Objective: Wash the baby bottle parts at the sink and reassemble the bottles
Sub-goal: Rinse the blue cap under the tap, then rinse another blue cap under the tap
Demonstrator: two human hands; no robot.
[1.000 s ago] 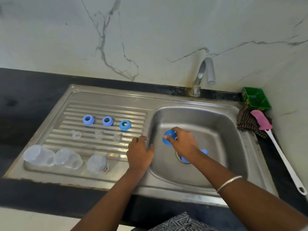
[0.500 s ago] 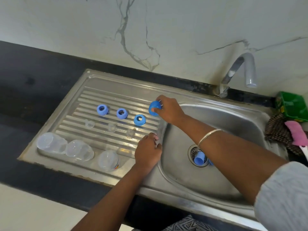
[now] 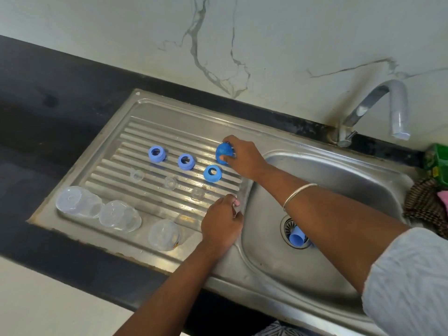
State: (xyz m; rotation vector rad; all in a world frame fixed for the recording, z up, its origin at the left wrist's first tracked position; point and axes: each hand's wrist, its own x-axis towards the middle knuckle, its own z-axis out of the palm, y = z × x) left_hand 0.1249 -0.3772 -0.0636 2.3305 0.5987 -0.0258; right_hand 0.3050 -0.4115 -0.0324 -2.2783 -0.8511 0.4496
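My right hand [image 3: 242,156] grips a blue bottle cap [image 3: 222,152] and holds it down on the ribbed drainboard [image 3: 135,134], just right of three blue collar rings [image 3: 185,161]. In front of the rings lie three clear teats [image 3: 170,183]. Three clear bottles [image 3: 120,215] lie on their sides along the drainboard's front edge. My left hand [image 3: 221,224] rests on the ridge between drainboard and sink basin [image 3: 339,180], fingers curled over the edge. Another blue cap [image 3: 296,237] sits on the drain strainer.
A curved steel tap [image 3: 378,105] stands behind the basin. At the far right edge are a green container [image 3: 437,163], a brown checked cloth [image 3: 424,204] and a bit of pink brush. Black countertop [image 3: 48,112] surrounds the sink.
My right hand carried the blue cap from the basin left and back to the drainboard, and now sets it down beside the rings. The left hand stayed on the ridge.
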